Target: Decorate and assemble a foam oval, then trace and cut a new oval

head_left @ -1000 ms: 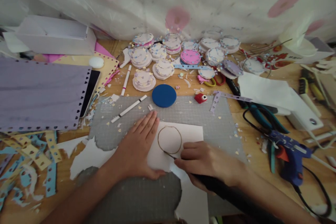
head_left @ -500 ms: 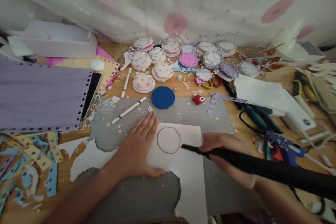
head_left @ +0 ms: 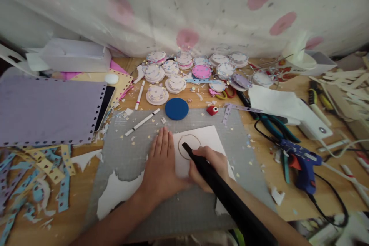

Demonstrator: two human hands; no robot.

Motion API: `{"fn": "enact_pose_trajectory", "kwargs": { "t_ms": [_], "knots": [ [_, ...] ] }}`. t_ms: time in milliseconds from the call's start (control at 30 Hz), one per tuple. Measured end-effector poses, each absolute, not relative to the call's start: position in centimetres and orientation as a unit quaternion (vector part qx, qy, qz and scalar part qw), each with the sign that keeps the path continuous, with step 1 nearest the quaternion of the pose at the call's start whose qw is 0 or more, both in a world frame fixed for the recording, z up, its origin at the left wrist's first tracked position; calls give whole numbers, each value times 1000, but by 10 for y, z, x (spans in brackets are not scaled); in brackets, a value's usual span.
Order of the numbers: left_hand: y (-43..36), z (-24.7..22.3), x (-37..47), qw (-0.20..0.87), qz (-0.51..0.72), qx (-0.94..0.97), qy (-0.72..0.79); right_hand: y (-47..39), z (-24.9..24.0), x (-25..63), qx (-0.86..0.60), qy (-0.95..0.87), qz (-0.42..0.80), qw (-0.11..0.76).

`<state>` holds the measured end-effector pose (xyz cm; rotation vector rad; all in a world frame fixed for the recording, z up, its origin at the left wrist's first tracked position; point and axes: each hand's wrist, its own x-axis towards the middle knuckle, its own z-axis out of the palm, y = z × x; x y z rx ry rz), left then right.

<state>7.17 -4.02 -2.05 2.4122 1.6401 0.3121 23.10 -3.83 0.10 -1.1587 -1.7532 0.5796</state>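
My left hand (head_left: pixel 161 165) lies flat, fingers stretched out, along the left side of a white sheet (head_left: pixel 215 134), pressing it on the grey cutting mat (head_left: pixel 127 161). A thin brownish circle (head_left: pixel 188 135) is marked on the sheet. My right hand (head_left: pixel 211 165) is closed round a long black tool (head_left: pixel 225 196) with a narrow flat tip; its exact kind I cannot tell. The tip is over the circle's inside; whether it touches the sheet is unclear. A ragged white scrap (head_left: pixel 115 192) lies beside my left forearm. Beyond my hands rests a blue disc (head_left: pixel 177 108).
Several layered, decorated paper rounds (head_left: pixel 155 94) stand at the back. Two markers (head_left: pixel 142 122) and a red punch (head_left: pixel 212 110) lie nearer. At right are a blue glue gun (head_left: pixel 305 169) and pliers (head_left: pixel 279 127). Punched strips (head_left: pixel 49 165) and a purple sheet (head_left: pixel 49 111) fill the left.
My right hand has moved left, bringing the black tool's tip from right of the circle to over it. The white sheet has turned slightly, and the camera view has shifted.
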Motion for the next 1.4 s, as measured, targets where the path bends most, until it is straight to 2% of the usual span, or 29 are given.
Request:
{"fn": "enact_pose_trajectory", "kwargs": {
  "t_ms": [433, 1033, 1233, 1400],
  "knots": [
    [-39, -23, 69, 120, 110, 819, 550, -36, -8, 226, -449, -758, 227, 416],
    [-37, -22, 69, 125, 92, 825, 544, -33, -5, 235, -404, -785, 298, 363],
    [-33, -19, 63, 141, 80, 837, 522, -26, 6, 265, -485, -667, 366, 431],
    [-16, -7, 40, 181, 40, 880, 437, -4, 16, 286, -527, -521, 482, 469]
  ]
}}
